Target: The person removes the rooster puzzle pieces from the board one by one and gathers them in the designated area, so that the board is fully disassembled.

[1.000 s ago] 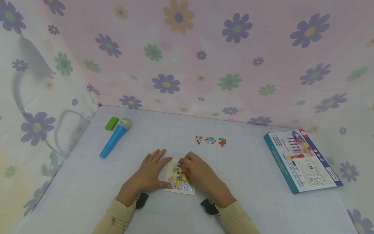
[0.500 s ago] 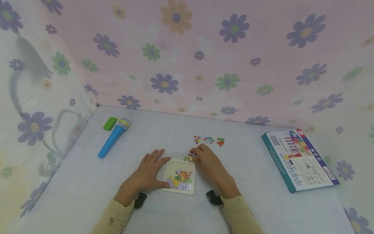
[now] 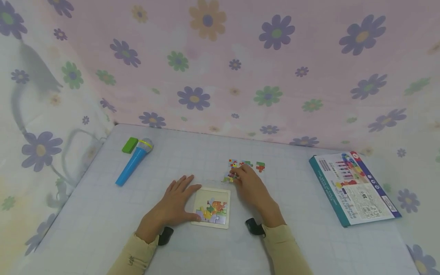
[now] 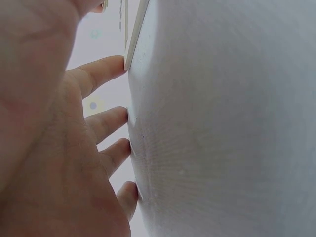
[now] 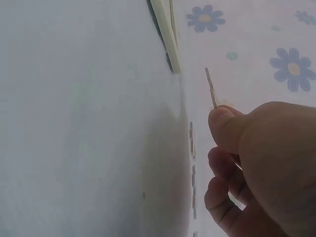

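My left hand lies spread beside a small square puzzle tray, thumb on its left edge. In the left wrist view, the index fingertip touches the tray's corner and the other fingertips rest on the table. Joined puzzle pieces fill the lower part of the tray; its upper left is bare board. Above the tray, my right hand pinches a small joined cluster of jigsaw pieces, raised off the table in the right wrist view. Loose puzzle pieces lie in a row just behind that hand, which partly covers them.
A blue toy microphone and a green block lie at the back left. On the right is a flat printed box. Floral cloth rises behind the table and at both sides.
My right hand has lifted the joined puzzle pieces out of the tray's upper part and carried them up and right towards the loose row. The left hand has stayed at the tray.
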The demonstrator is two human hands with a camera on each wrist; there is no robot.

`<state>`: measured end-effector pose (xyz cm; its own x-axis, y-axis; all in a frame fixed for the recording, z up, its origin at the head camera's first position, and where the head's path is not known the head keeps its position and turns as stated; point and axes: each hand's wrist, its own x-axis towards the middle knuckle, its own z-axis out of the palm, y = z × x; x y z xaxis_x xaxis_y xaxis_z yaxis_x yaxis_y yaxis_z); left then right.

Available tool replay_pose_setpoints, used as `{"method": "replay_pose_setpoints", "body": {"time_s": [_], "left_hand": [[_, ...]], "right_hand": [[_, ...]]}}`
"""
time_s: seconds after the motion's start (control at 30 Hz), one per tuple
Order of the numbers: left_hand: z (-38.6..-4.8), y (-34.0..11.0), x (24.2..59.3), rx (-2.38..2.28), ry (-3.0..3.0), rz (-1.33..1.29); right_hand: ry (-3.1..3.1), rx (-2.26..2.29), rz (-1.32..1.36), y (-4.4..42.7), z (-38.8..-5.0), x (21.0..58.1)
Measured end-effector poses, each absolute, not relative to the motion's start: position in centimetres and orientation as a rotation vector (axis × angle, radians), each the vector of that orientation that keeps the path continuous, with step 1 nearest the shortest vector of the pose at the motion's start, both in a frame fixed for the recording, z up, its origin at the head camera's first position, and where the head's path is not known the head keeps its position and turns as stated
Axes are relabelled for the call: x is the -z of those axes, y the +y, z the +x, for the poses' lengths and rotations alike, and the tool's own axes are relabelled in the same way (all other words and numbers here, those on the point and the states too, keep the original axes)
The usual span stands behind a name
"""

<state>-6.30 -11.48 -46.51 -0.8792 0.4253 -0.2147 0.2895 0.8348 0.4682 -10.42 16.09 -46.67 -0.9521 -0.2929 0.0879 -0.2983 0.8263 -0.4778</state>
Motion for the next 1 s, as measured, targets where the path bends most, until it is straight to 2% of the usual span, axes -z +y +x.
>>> {"method": "replay_pose_setpoints", "body": {"time_s": [1.0], "left_hand": [[-6.16,-11.33,46.09,-0.620,2.720,0.552]], "right_hand": [[-3.067,-0.865,0.226,16.97,-10.69,47.40]]}}
